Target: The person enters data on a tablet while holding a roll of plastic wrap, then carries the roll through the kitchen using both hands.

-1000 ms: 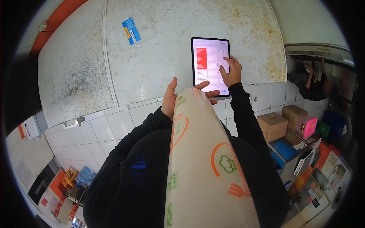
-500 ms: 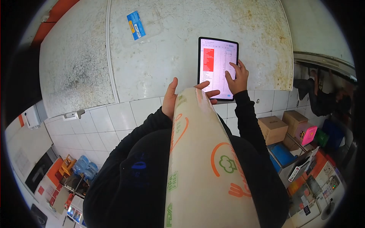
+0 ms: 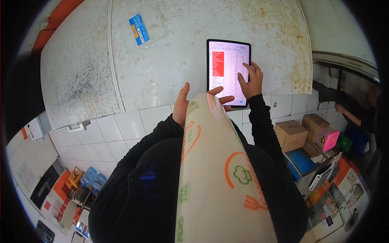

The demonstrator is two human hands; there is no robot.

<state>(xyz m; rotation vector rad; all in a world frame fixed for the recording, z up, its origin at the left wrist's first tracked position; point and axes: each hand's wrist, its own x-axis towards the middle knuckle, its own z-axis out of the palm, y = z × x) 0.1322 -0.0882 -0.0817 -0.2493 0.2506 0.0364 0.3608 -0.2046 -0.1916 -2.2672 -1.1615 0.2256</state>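
While my left hand point(image 3: 183, 106) lies open with the thumb lifted and the fingers stretched flat, its fingertips reach the lower left corner of the tablet point(image 3: 227, 69). I can't tell whether they bear its weight or only steady it. The tablet stands with its long axis running away from me, over the right half of the scuffed white lid point(image 3: 174, 60) and close to that lid's near edge. Whether it rests on the lid or hangs just above it doesn't show. My right hand point(image 3: 252, 81) is the nearer one to the screen. It comes in from the tablet's right edge with the fingers loosely spread and pinching nothing, and the tips touch the right-hand columns of the sheet on display. So the tablet lies straight ahead of both hands, the left at its bottom corner and the right along its side. The big printed roll point(image 3: 219, 174) lies between my sleeves, its long axis pointing from my chest up toward the tablet. Its far end covers my left palm and stops just short of the tablet's bottom edge. What pins the roll against me is hidden. A blue sticker point(image 3: 139, 29) sits well off toward the lid's far left. To my right, cardboard boxes point(image 3: 291, 134) stand below the lid's end, and beyond them another person's arm point(image 3: 351, 114) shows.
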